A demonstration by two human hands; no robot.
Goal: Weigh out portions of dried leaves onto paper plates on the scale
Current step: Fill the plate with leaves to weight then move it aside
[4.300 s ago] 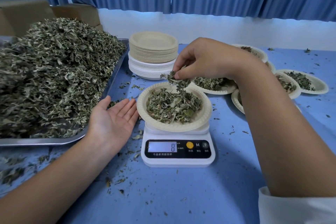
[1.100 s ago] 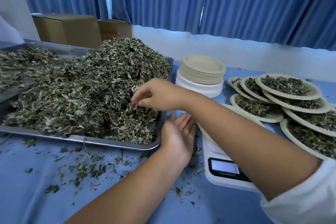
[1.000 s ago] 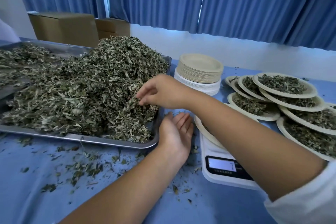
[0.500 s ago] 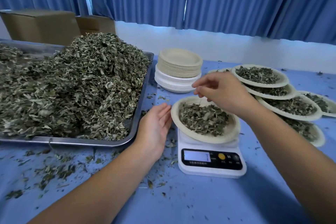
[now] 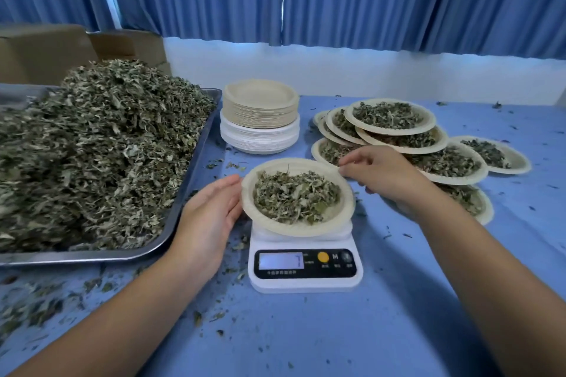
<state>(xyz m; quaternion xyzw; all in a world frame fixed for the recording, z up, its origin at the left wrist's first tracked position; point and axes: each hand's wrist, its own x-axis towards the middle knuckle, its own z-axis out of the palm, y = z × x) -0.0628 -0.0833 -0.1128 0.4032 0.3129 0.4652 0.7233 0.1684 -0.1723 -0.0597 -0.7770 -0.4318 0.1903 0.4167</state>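
Observation:
A paper plate [image 5: 277, 165] heaped with dried leaves [image 5: 295, 196] sits on the small white scale [image 5: 306, 280] at the middle of the blue table. It sits a little left of the scale's centre. My left hand [image 5: 211, 211] lies open, palm facing the plate, with its fingertips against the left rim. My right hand [image 5: 381, 173] reaches in from the right and pinches the plate's far right rim between thumb and forefinger. The scale's display is lit, but its reading is too blurred to make out.
A big metal tray [image 5: 196, 168] piled high with dried leaves [image 5: 92, 147] fills the left side. A stack of empty plates [image 5: 260, 116] stands behind the scale. Several filled plates [image 5: 392, 116] overlap at the right. Cardboard boxes [image 5: 46, 52] stand at the back left. Leaf crumbs litter the table.
My right hand went from the tray's leaf pile to above the plate, then to its right rim. My left hand closed in against the left rim.

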